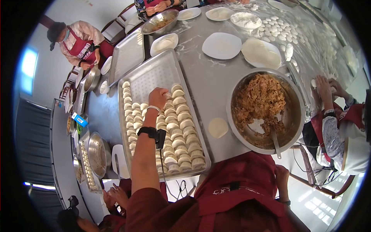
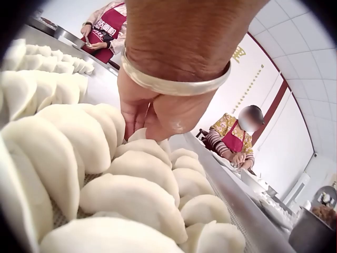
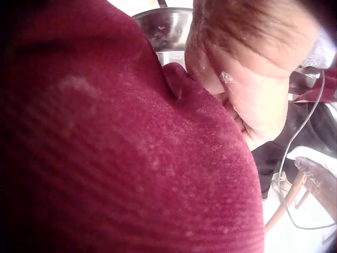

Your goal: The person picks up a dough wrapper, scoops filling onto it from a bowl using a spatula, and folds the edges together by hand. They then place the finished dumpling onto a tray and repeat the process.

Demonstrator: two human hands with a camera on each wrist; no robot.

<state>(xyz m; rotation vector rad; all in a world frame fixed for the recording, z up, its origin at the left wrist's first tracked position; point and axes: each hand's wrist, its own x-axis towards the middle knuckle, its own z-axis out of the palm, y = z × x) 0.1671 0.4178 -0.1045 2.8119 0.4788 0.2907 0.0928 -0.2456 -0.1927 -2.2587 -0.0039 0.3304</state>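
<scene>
My left hand (image 1: 157,98) reaches over a perforated metal tray (image 1: 154,69), at the far end of the rows of dumplings (image 1: 178,133). Its fingers point down and pinch a pale dumpling (image 2: 138,135), mostly hidden behind the hand in the left wrist view. More dumplings (image 2: 131,200) crowd close below the wrist, folded into half-moons. My right hand (image 3: 242,74) hangs low beside my maroon apron (image 3: 131,147), away from the table. Its fingers look loosely curled and are partly hidden by the cloth.
A steel bowl (image 1: 230,112) of meat filling with a spoon (image 1: 276,145) stands right of the tray. One dough wrapper (image 1: 218,128) lies between them. Beyond are a white plate (image 1: 221,45), a plate of wrappers (image 1: 262,54) and dough pieces (image 1: 276,29). Other people work around the table.
</scene>
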